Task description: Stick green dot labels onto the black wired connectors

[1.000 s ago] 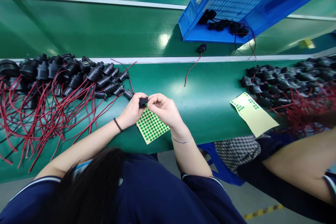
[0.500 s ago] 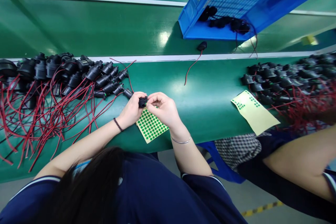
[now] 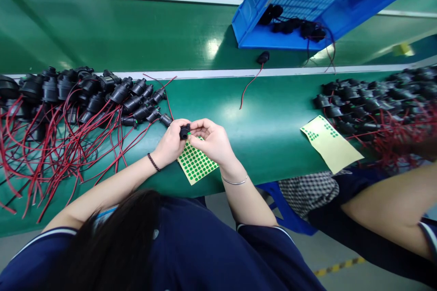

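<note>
The left hand has its fingers clamped round a small black connector, holding it just above the near edge of the green bench. The right hand meets it from the other side, thumb and forefinger pinched together at the connector's end, with a green dot sticker showing right at the fingertips. Directly below both hands lies the sheet of green dot stickers, flat on the bench. This looks like the sticking step: a dot going onto the connector. The next move would call for firm pressure on the dot while the left hand keeps the part steady. To the left lies a pile of black connectors with red wires; to the right, a co-worker's arm beside a second, nearly used sheet.
</note>
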### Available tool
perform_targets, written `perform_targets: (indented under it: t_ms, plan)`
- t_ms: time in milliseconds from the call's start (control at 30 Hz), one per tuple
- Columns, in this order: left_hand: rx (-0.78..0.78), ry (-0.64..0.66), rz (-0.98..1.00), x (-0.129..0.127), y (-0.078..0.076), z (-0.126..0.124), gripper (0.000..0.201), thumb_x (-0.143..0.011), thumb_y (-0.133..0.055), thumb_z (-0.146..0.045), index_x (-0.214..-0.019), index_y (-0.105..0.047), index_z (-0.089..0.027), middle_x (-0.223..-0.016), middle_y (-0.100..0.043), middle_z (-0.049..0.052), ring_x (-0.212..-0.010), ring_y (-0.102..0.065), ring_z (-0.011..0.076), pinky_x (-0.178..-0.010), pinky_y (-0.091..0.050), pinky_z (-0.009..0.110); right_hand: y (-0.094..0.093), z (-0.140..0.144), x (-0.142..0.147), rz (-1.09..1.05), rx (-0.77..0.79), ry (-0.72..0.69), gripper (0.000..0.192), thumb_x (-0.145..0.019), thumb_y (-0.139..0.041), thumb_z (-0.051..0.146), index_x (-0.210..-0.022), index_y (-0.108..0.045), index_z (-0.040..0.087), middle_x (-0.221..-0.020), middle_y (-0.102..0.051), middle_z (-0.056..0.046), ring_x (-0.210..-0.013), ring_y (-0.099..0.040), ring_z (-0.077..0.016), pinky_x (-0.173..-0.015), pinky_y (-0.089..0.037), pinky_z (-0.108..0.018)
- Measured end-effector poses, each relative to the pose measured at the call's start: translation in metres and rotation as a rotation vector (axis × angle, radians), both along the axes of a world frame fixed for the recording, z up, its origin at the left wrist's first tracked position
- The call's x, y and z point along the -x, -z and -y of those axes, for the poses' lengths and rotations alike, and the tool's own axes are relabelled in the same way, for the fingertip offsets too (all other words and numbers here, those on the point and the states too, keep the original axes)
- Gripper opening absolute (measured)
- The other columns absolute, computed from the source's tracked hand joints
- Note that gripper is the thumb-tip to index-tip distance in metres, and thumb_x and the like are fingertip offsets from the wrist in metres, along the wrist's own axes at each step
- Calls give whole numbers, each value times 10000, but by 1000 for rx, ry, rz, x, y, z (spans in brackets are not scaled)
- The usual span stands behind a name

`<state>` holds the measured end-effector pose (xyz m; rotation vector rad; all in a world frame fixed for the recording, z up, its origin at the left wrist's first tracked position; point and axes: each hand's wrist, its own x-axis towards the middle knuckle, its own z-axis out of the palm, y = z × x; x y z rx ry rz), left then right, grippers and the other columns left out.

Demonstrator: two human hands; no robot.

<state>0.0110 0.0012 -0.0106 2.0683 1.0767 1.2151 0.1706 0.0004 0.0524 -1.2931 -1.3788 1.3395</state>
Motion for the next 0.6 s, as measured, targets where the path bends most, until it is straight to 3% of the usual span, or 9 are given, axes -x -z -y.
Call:
perform_targets:
  t_ms: [333, 500, 600]
  plan:
    - [-91, -30, -38, -1, -2, -1, 437, -817, -486, -29, -1218, -433, -194, -1156, -619, 105, -1100, -633, 208, -940, -570, 418, 2, -3, -1, -65, 32, 4, 181, -685, -747, 226, -844, -669, 187, -831, -725, -20, -735, -688, -132, -745, -615, -302]
    - [-25, 88, -51, 3, -7, -2, 526, -866, -500, -56, -1370, -401, -166, -1354, -570, 187, -1308, -565, 264, -1079, -520, 489, 5, -4, -5, -12, -16, -5, 180, -718, -736, 228, -884, -685, 182, -857, -732, -27, -750, -699, -137, -768, -628, -319]
    - [-29, 69, -27, 6, -10, -3, 460, -899, -499, -62, -1340, -431, -175, -1368, -584, 173, -1338, -559, 249, -1102, -512, 482, 7, 1, -5, -17, -141, 21, 194, -763, -721, 232, -950, -687, 189, -954, -736, -50, -820, -721, -150, -801, -639, -333]
